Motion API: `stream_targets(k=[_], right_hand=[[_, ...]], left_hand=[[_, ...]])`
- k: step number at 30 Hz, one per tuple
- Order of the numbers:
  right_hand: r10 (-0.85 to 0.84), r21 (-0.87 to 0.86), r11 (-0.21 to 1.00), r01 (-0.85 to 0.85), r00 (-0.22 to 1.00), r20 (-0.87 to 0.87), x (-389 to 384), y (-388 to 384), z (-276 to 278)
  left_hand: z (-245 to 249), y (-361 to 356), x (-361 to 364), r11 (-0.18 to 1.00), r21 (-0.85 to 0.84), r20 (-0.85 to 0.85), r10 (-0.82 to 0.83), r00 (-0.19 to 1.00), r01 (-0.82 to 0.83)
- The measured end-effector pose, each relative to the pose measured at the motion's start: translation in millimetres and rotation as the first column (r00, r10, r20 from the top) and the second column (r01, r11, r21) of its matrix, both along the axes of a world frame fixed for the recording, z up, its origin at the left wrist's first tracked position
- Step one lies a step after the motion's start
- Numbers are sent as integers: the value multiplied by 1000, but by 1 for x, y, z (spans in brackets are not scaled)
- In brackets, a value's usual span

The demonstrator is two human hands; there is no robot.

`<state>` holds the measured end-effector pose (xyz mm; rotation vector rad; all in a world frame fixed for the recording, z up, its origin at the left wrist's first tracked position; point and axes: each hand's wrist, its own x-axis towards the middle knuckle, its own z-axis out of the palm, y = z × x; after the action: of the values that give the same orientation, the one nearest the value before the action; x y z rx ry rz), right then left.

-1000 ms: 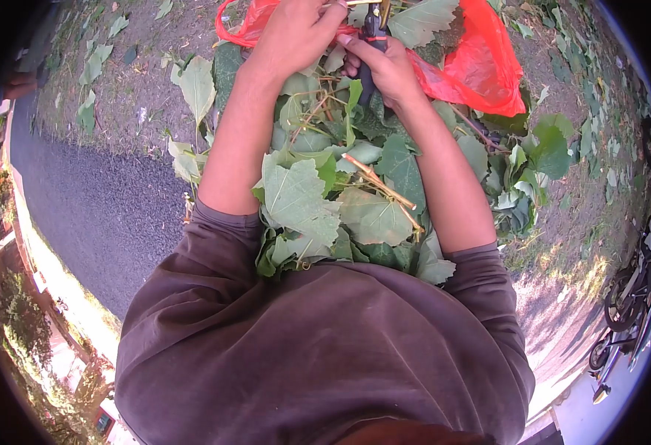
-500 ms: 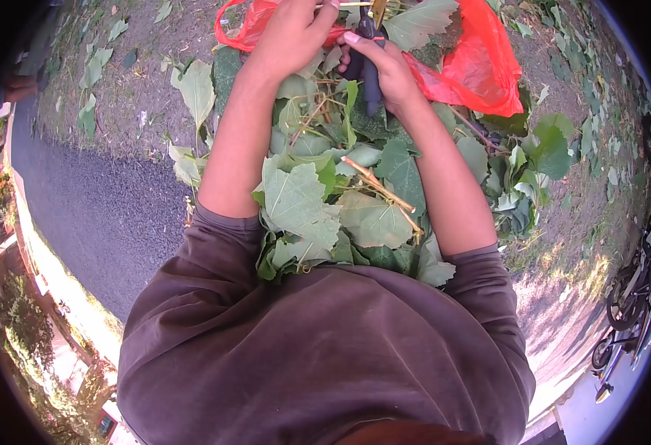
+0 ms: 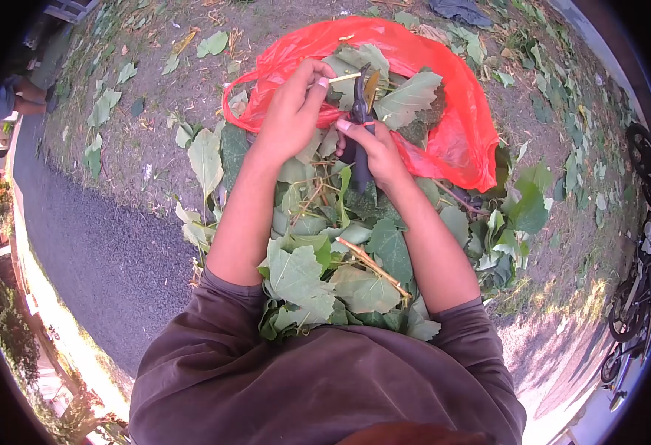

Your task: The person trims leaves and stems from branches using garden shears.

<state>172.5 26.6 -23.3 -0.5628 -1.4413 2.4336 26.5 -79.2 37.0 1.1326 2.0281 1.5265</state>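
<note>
My left hand (image 3: pixel 294 104) pinches a short pale green stem (image 3: pixel 344 77) between thumb and fingers. In my right hand (image 3: pixel 371 147) is a pair of dark-handled pruning shears (image 3: pixel 361 111), blades pointing away from me and their tips right at the stem's end. Both hands are over the near side of a red plastic bag (image 3: pixel 462 96), its mouth spread wide with large green leaves (image 3: pixel 411 100) inside. Between my forearms lies a heap of leafy cuttings (image 3: pixel 296 274), with a brown cut twig (image 3: pixel 372 265) on top.
Loose leaves lie scattered over the bare soil (image 3: pixel 169 111). Dark asphalt (image 3: pixel 110 222) borders it on the left. A person's feet (image 3: pixel 32 96) show at the far left. Bicycles (image 3: pixel 629 297) stand along the right edge, and a dark cloth (image 3: pixel 459 11) lies at the top.
The view has tilted upward, so the hands and bag sit lower in the picture and more of the bag shows. Both hands keep their hold on the stem and the pruning shears.
</note>
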Motion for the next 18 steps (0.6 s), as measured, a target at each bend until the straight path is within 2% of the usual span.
stream_targets(k=[2,5,7,10,15,18], right_hand=[[47,16,999,-46,999,-9,2,1,-2],[53,46,998,-52,999,-14,2,-1,-1],[44,58,997,-43,999,-15,3,-1,1],[25,76,997,-24,999,-22,1,-1,-2],[21,103,994,-22,1000,12,-1,1,-8],[33,23,999,-33,999,5,-1,1,-12]], left_hand=[[-2,0,-5,999,50,44,3,999,-6],[9,-3,2,1000,14,-43,2,999,-1],[12,-4,7,984,-79,-52,-163,985,159],[7,-2,5,981,-48,-38,-191,981,189],[14,-3,9,984,-94,-2,-155,988,154],[10,-3,5,986,-120,-18,-120,993,117]])
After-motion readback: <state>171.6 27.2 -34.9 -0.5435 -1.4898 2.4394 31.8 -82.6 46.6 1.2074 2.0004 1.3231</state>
